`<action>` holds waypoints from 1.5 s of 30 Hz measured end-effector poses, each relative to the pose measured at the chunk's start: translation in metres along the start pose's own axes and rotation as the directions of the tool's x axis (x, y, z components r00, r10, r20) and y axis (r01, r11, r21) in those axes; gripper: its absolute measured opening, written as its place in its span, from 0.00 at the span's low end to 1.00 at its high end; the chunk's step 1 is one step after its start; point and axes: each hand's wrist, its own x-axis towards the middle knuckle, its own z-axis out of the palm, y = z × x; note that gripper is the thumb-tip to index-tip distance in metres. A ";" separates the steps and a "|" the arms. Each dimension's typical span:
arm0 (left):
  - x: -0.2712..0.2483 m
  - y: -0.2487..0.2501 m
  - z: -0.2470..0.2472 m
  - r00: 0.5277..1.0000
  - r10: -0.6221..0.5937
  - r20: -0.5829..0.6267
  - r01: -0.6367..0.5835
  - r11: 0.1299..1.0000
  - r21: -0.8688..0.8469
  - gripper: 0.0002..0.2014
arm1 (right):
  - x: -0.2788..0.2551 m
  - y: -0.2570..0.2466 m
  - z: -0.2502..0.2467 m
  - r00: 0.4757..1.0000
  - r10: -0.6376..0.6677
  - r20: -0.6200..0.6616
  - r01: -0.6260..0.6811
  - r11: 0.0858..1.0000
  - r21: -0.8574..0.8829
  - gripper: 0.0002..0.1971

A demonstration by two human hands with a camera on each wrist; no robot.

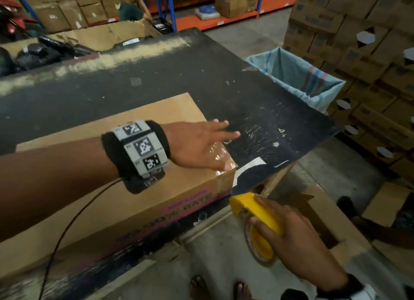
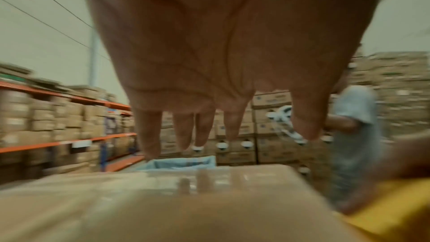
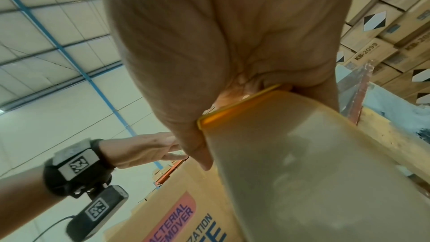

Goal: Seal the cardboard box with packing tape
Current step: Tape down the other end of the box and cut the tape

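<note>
A brown cardboard box (image 1: 107, 194) lies on the black table (image 1: 257, 93), with shiny clear tape (image 1: 220, 155) over its right end. My left hand (image 1: 201, 142) hovers flat above that end, fingers straight and spread; the left wrist view shows the left hand (image 2: 209, 71) open above the box top (image 2: 139, 200). Below the table's front edge my right hand (image 1: 291, 230) grips a yellow tape dispenser (image 1: 257, 219) with a roll of tape in it. In the right wrist view the right hand (image 3: 209, 62) holds the dispenser (image 3: 291, 163) next to the printed box side (image 3: 177, 214).
A pale blue sack (image 1: 298, 77) hangs open off the table's far right corner. Stacked cartons (image 1: 358, 42) fill the right side, an open carton (image 1: 324, 223) stands on the floor near my right hand, and a bin of dark items (image 1: 44, 48) sits behind the table. Another person (image 2: 353, 135) stands by the cartons.
</note>
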 end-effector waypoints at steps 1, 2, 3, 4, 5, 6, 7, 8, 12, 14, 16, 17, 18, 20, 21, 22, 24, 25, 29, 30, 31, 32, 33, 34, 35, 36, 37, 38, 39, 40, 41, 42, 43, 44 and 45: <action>-0.002 0.016 0.010 0.998 0.002 0.064 -0.006 0.999 0.050 0.43 | 0.000 0.001 0.001 1.000 -0.018 -0.004 0.018 1.000 -0.003 0.28; -0.001 0.027 0.020 0.995 -0.006 0.096 -0.004 0.995 0.101 0.42 | 0.000 0.003 0.003 0.999 -0.040 -0.011 0.040 0.999 -0.011 0.27; 0.002 0.034 0.029 0.995 -0.021 0.101 0.006 0.989 0.150 0.40 | -0.001 0.004 0.004 0.998 -0.064 -0.016 0.063 0.998 -0.013 0.28; 0.004 0.038 0.038 0.996 -0.037 0.080 0.021 0.981 0.192 0.37 | -0.001 0.006 0.006 0.997 -0.079 -0.021 0.079 0.997 0.005 0.29; 0.006 0.040 0.045 0.997 -0.058 0.046 0.047 0.976 0.211 0.35 | -0.003 0.010 0.007 0.995 -0.092 -0.029 0.093 0.995 0.034 0.31; 0.007 0.042 0.051 0.997 -0.079 0.001 0.077 0.976 0.203 0.34 | -0.003 0.016 0.009 0.994 -0.099 -0.036 0.102 0.992 0.071 0.33; 0.007 0.044 0.055 0.995 -0.095 -0.034 0.100 0.978 0.181 0.33 | -0.003 0.022 0.011 0.993 -0.104 -0.046 0.109 0.988 0.114 0.35; 0.008 0.047 0.058 0.992 -0.110 -0.054 0.117 0.980 0.162 0.33 | -0.003 0.028 0.012 0.992 -0.113 -0.054 0.120 0.980 0.161 0.33; 0.019 0.051 0.060 0.972 -0.225 -0.070 0.234 0.961 0.151 0.34 | -0.003 0.048 0.011 0.982 -0.167 -0.083 0.180 0.964 0.197 0.23; 0.029 0.050 0.052 0.954 -0.295 -0.054 0.299 0.944 0.135 0.35 | -0.005 0.058 0.008 0.980 -0.180 -0.084 0.193 0.962 0.191 0.29; 0.039 0.046 0.042 0.936 -0.350 -0.035 0.352 0.931 0.096 0.36 | -0.006 0.067 0.002 0.978 -0.195 -0.079 0.206 0.963 0.175 0.34; 0.043 0.043 0.039 0.925 -0.379 -0.041 0.381 0.921 0.077 0.38 | -0.007 0.071 0.000 0.977 -0.203 -0.072 0.212 0.962 0.171 0.35; 0.047 0.039 0.037 0.910 -0.411 -0.052 0.414 0.909 0.056 0.40 | -0.009 0.074 -0.003 0.975 -0.211 -0.069 0.220 0.960 0.170 0.35; 0.053 0.034 0.034 0.876 -0.478 -0.058 0.480 0.877 0.012 0.44 | -0.011 0.081 -0.007 0.967 -0.235 -0.096 0.249 0.952 0.179 0.35; 0.056 0.033 0.033 0.864 -0.501 -0.052 0.501 0.865 -0.008 0.45 | -0.011 0.084 -0.008 0.961 -0.250 -0.121 0.269 0.944 0.191 0.35; 0.056 0.034 0.031 0.859 -0.510 -0.046 0.509 0.860 -0.032 0.45 | -0.012 0.087 -0.009 0.956 -0.258 -0.140 0.282 0.938 0.203 0.35; 0.051 0.039 0.023 0.862 -0.504 -0.064 0.495 0.861 -0.117 0.45 | -0.013 0.087 -0.010 0.948 -0.275 -0.162 0.306 0.927 0.217 0.34; 0.044 0.043 0.017 0.863 -0.495 -0.099 0.471 0.860 -0.198 0.43 | -0.014 0.084 -0.012 0.941 -0.291 -0.176 0.327 0.916 0.234 0.33; -0.003 0.066 0.010 0.827 -0.483 -0.288 0.241 0.767 -0.595 0.26 | -0.013 0.056 -0.019 0.855 -0.403 -0.325 0.503 0.798 0.333 0.33; -0.015 0.073 0.014 0.828 -0.494 -0.263 0.176 0.676 -0.716 0.22 | -0.012 0.047 -0.020 0.830 -0.431 -0.354 0.542 0.772 0.331 0.34; -0.027 0.080 0.019 0.842 -0.497 -0.210 0.128 0.562 -0.817 0.19 | -0.012 0.038 -0.019 0.805 -0.464 -0.370 0.579 0.750 0.319 0.35; -0.043 0.085 0.027 0.854 -0.498 -0.153 0.099 0.442 -0.891 0.18 | -0.011 0.025 -0.017 0.780 -0.500 -0.376 0.613 0.731 0.301 0.35; -0.048 0.091 0.029 0.871 -0.480 -0.103 0.080 0.347 -0.935 0.17 | -0.010 0.020 -0.017 0.764 -0.514 -0.389 0.632 0.719 0.290 0.34; -0.055 0.093 0.033 0.878 -0.474 -0.073 0.060 0.259 -0.964 0.17 | -0.010 0.014 -0.017 0.751 -0.524 -0.402 0.645 0.711 0.280 0.34; -0.066 0.093 0.037 0.872 -0.485 -0.065 0.028 0.183 -0.983 0.17 | -0.010 0.005 -0.013 0.734 -0.546 -0.404 0.665 0.696 0.268 0.34; -0.077 0.090 0.041 0.863 -0.501 -0.072 -0.008 0.128 -0.992 0.17 | -0.012 -0.005 -0.009 0.724 -0.560 -0.403 0.678 0.687 0.262 0.34; -0.087 0.085 0.044 0.851 -0.518 -0.084 -0.044 0.089 -0.995 0.17 | -0.014 -0.014 -0.007 0.716 -0.569 -0.405 0.687 0.678 0.261 0.34; -0.097 0.080 0.046 0.841 -0.533 -0.093 -0.074 0.058 -0.996 0.17 | -0.016 -0.023 -0.003 0.708 -0.578 -0.406 0.696 0.669 0.260 0.34; -0.106 0.074 0.048 0.831 -0.547 -0.098 -0.093 0.037 -0.995 0.17 | -0.017 -0.032 0.000 0.701 -0.586 -0.407 0.704 0.662 0.257 0.34; -0.115 0.067 0.051 0.822 -0.560 -0.101 -0.106 0.024 -0.994 0.16 | -0.019 -0.041 0.004 0.695 -0.595 -0.404 0.710 0.658 0.252 0.34; -0.124 0.060 0.052 0.814 -0.570 -0.106 -0.117 0.018 -0.993 0.15 | -0.020 -0.050 0.008 0.687 -0.605 -0.402 0.718 0.651 0.247 0.34; -0.132 0.053 0.054 0.809 -0.576 -0.116 -0.126 0.022 -0.992 0.14 | -0.021 -0.059 0.012 0.676 -0.615 -0.405 0.728 0.642 0.240 0.34; -0.141 0.045 0.056 0.805 -0.580 -0.128 -0.127 0.041 -0.991 0.14 | -0.022 -0.068 0.017 0.666 -0.625 -0.407 0.738 0.634 0.233 0.34; -0.150 0.036 0.057 0.802 -0.581 -0.140 -0.120 0.072 -0.990 0.15 | -0.024 -0.078 0.021 0.660 -0.630 -0.408 0.742 0.629 0.230 0.34; -0.160 0.028 0.056 0.798 -0.583 -0.155 -0.111 0.110 -0.988 0.16 | -0.025 -0.089 0.025 0.659 -0.630 -0.410 0.743 0.628 0.229 0.34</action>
